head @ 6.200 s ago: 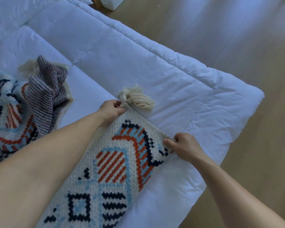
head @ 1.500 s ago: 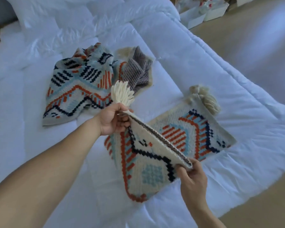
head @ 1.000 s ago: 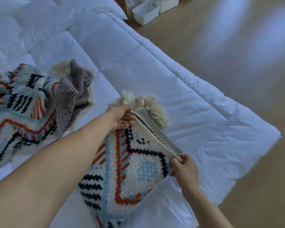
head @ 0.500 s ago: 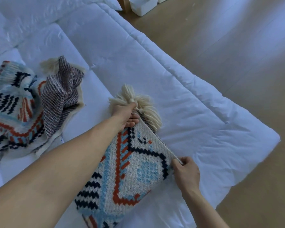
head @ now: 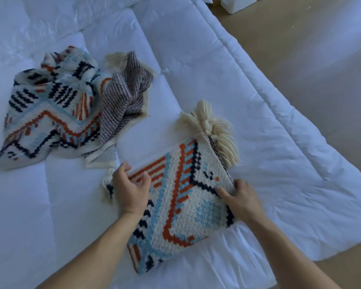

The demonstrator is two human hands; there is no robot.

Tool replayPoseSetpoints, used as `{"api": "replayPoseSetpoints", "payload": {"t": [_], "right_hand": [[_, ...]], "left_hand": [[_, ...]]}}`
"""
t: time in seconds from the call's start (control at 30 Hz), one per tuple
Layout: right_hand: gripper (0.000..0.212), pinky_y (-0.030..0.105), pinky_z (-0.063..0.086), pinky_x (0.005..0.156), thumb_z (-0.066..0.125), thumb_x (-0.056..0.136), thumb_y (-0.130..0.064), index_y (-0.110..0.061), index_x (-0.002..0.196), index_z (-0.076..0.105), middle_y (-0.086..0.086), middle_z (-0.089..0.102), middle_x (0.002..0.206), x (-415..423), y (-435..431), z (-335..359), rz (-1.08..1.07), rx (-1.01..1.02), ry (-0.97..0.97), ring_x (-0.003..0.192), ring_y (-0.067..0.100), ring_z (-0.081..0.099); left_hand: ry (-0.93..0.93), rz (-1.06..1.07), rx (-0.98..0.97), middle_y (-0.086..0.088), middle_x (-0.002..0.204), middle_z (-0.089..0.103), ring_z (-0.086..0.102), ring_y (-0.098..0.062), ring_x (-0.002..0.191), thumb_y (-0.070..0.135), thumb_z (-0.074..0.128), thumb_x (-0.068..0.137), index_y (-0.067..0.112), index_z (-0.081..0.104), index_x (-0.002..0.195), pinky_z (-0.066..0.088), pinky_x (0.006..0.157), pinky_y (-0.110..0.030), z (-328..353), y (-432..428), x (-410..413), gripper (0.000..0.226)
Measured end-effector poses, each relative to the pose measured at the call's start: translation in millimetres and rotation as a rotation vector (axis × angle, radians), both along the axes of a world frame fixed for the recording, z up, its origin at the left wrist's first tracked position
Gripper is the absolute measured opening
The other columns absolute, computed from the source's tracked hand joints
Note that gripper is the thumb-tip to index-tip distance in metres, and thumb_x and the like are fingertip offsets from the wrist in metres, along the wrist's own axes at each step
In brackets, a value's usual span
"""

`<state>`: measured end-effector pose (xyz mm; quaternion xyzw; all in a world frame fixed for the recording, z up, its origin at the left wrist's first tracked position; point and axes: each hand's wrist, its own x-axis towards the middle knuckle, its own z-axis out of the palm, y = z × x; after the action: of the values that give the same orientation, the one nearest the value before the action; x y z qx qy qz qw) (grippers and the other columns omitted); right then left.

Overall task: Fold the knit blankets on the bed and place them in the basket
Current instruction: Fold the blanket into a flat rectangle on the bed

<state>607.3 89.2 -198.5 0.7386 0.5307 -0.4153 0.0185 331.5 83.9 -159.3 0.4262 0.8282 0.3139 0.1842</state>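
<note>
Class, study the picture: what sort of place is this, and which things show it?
Probably a bedroom in a home: a bed covered in white quilted bedding, a folded knit blanket and a crumpled blanket lying on it, and wooden floor alongside.

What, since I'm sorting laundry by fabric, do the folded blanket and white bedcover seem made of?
The folded blanket: chunky knitted yarn, wool or acrylic, matte; blocky stitch texture and yarn tassels. The white bedcover: smooth woven fabric, perhaps cotton or polyester, over padding; stitched quilt lines and puffy creases.
</note>
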Motion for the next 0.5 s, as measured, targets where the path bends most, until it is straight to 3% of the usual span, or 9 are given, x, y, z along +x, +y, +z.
{"api": "replayPoseSetpoints", "payload": {"t": [0.07,0.1,0.23,0.37,0.5], "right_hand": [[0.063,0.035,0.048,0.072,0.051,0.078,-0.077,-0.019,0.104,0.052,0.001,0.059,0.096,-1.8,2.2,-1.7,-0.006,-0.024,-0.01,0.086,0.02,0.055],[0.061,0.034,0.047,0.067,0.052,0.079,-0.076,-0.018,0.098,0.051,0.001,0.058,0.089,-3.2,2.9,-1.4,-0.005,-0.038,-0.015,0.08,0.02,0.055],[0.062,0.035,0.045,0.063,0.053,0.079,-0.075,-0.014,0.093,0.051,0.006,0.058,0.089,-8.8,3.6,-2.6,0.023,-0.002,-0.037,0.079,0.023,0.055],[0.062,0.042,0.054,0.067,0.056,0.077,-0.074,-0.015,0.095,0.049,0.007,0.06,0.086,-10.9,-2.3,-4.5,-0.025,-0.015,-0.033,0.077,0.028,0.06],[0.061,0.048,0.057,0.073,0.057,0.077,-0.074,-0.015,0.094,0.052,0.009,0.064,0.085,-15.0,-10.5,-3.9,-0.118,-0.007,-0.02,0.077,0.031,0.063]], "left_hand": [[0.126,0.124,-0.067,-0.018,0.119,0.055,0.05,-0.032,0.108,0.034,0.074,0.078,-0.003,0.051,0.124,0.045,0.093,-0.035,-10.8,-40.1,-28.7,0.063],[0.086,0.201,-0.119,-0.02,0.119,0.056,0.051,-0.035,0.109,0.047,0.071,0.076,-0.002,0.053,0.123,0.045,0.092,-0.042,-16.4,-60.1,-40.0,0.07],[-0.563,0.254,-0.412,-0.012,0.093,0.073,0.069,-0.032,0.091,0.083,0.062,0.062,0.006,0.067,0.096,0.053,0.087,-0.052,-30.4,-123.3,-57.2,0.083],[-0.969,0.215,-0.505,-0.006,0.086,0.076,0.07,-0.025,0.088,0.077,0.079,0.034,0.011,0.063,0.097,0.052,0.082,-0.037,-23.0,-139.5,-38.3,0.093],[-1.245,0.197,-0.488,-0.011,0.107,0.074,0.067,-0.03,0.106,0.056,0.086,0.043,0.019,0.059,0.12,0.051,0.091,-0.043,-18.4,-140.8,-37.2,0.09]]}}
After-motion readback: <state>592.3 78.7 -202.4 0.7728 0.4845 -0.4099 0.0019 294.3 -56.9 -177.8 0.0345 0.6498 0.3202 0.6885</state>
